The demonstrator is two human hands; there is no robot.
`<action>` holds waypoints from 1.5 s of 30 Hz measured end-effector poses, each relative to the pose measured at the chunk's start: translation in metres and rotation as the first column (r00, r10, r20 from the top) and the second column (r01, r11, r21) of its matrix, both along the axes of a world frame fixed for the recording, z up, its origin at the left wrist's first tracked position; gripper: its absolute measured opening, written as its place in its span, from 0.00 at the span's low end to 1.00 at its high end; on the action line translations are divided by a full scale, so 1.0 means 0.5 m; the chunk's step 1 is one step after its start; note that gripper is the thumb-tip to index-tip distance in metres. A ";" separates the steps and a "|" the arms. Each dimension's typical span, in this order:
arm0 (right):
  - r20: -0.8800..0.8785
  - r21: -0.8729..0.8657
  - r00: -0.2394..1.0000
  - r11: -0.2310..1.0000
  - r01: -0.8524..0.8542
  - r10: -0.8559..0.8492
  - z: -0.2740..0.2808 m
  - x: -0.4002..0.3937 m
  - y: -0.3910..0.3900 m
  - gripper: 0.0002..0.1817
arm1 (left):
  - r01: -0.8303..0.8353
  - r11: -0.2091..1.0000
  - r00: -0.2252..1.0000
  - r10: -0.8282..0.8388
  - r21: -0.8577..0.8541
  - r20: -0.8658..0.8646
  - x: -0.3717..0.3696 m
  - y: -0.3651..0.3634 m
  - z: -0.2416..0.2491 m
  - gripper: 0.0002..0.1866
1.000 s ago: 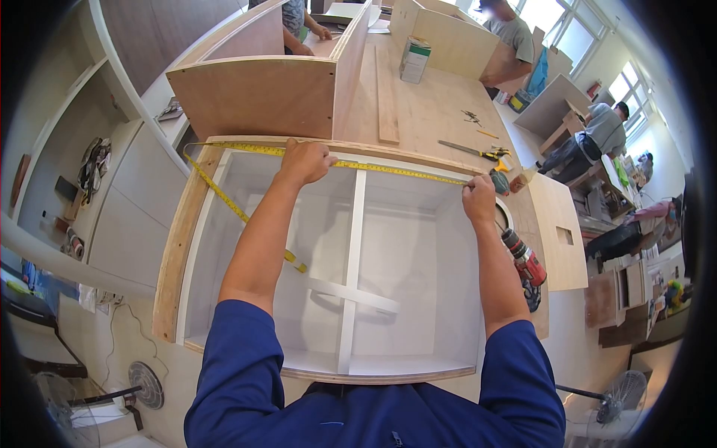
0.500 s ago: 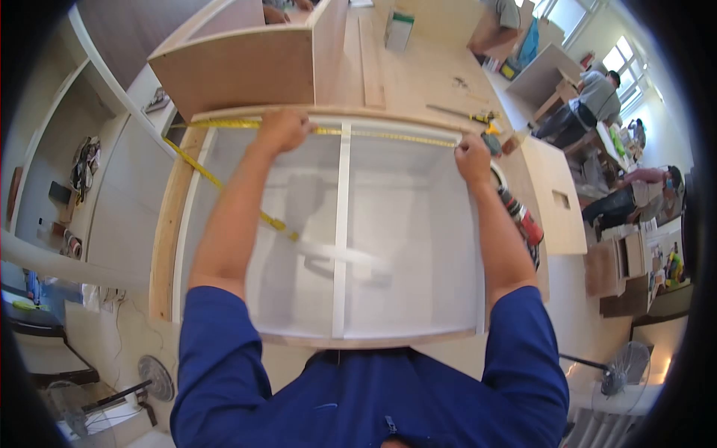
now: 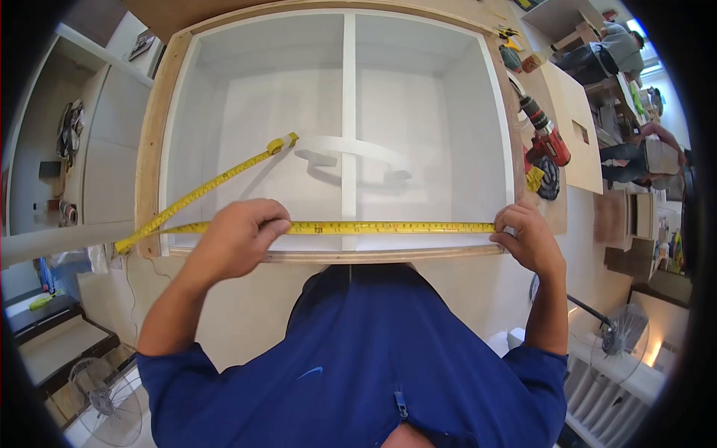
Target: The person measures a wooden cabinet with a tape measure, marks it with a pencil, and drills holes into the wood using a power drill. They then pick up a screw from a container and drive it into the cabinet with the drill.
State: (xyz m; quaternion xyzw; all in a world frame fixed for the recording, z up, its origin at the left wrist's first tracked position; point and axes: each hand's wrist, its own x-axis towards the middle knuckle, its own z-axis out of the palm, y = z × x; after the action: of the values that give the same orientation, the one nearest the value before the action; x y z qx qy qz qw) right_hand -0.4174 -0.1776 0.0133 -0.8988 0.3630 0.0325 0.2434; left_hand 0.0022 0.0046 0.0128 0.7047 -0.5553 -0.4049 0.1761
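Observation:
A yellow tape measure [image 3: 396, 228] is stretched across the near side of a white cabinet frame [image 3: 349, 97] with a wooden outer edge and a centre divider. My left hand [image 3: 243, 235] pinches the blade left of the divider. At the near right corner, my right hand [image 3: 529, 233] grips the tape's end between thumb and fingers. Past my left hand the blade runs beyond the left edge and folds back, its other end lying over the left compartment.
Right of the frame lies a red cordless drill [image 3: 549, 142], beside a panel with a square cutout [image 3: 575, 127]. Yellow-handled pliers [image 3: 509, 33] lie at the far right corner. Two people [image 3: 609, 56] work at the right. A fan [image 3: 104, 396] stands lower left.
Both hands have come from the far edge of the frame to its near edge, bringing the stretched tape with them. The view has tilted downward.

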 end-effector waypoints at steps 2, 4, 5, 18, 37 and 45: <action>-0.052 0.046 0.997 0.997 0.057 -0.055 0.001 -0.014 0.014 0.09 | -0.035 0.999 0.999 0.035 0.023 -0.013 -0.026 0.011 -0.016 0.08; -0.003 0.094 0.997 0.993 0.076 -0.076 -0.008 -0.027 0.016 0.08 | -0.060 0.998 0.998 0.060 0.030 -0.002 -0.035 0.016 -0.032 0.08; 0.022 0.118 0.996 0.990 0.079 -0.082 -0.010 -0.030 0.015 0.08 | -0.060 0.998 0.998 0.061 0.024 -0.024 -0.035 0.019 -0.038 0.08; -0.064 0.272 0.983 0.945 0.182 -0.171 0.012 -0.019 0.011 0.07 | -0.018 0.998 0.999 0.020 0.059 -0.028 -0.026 0.028 -0.045 0.11; 0.466 0.621 0.884 0.719 -0.311 -0.020 0.069 0.482 0.053 0.26 | -0.043 0.999 0.999 0.042 0.007 0.014 -0.039 0.033 -0.049 0.12; -0.018 -0.114 0.633 0.628 -0.770 0.774 -0.161 0.668 0.076 0.10 | -0.131 0.988 0.991 0.130 0.082 0.014 -0.048 0.032 -0.037 0.11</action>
State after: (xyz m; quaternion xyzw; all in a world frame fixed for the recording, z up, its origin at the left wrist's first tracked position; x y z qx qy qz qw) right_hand -0.0832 -0.1397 -0.0673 -0.9801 -0.0593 0.0987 0.1618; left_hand -0.0217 0.0207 -0.0057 0.7479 -0.4916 -0.4123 0.1704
